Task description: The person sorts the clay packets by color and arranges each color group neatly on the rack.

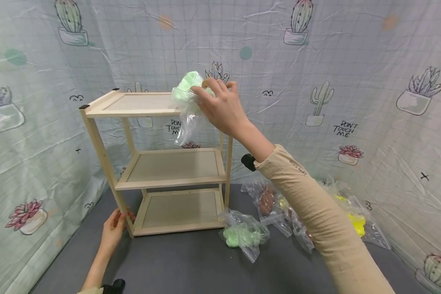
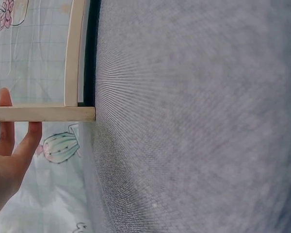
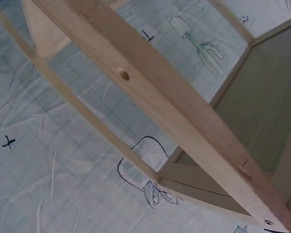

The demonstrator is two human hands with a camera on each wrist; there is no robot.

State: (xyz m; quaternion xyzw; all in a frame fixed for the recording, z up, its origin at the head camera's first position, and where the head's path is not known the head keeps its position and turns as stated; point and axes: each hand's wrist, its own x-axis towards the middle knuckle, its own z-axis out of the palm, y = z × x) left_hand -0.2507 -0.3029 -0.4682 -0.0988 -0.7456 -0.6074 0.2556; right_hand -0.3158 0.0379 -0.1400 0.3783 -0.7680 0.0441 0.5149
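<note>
A three-tier wooden shelf rack stands on the dark grey surface. My right hand pinches a clear plastic bag with something pale green in it, held at the right end of the top shelf, the loose end of the bag hanging down. Low at the rack's front left, my left hand grips the leg, with fingers on both sides of the wood in the left wrist view. The right wrist view shows a post and shelves close up; the bag is out of that view.
Just right of the rack's foot lies another clear bag with pale green pieces. Beyond it are bags with a brown piece and yellow pieces, partly behind my right sleeve. A cactus-print curtain surrounds the grey surface.
</note>
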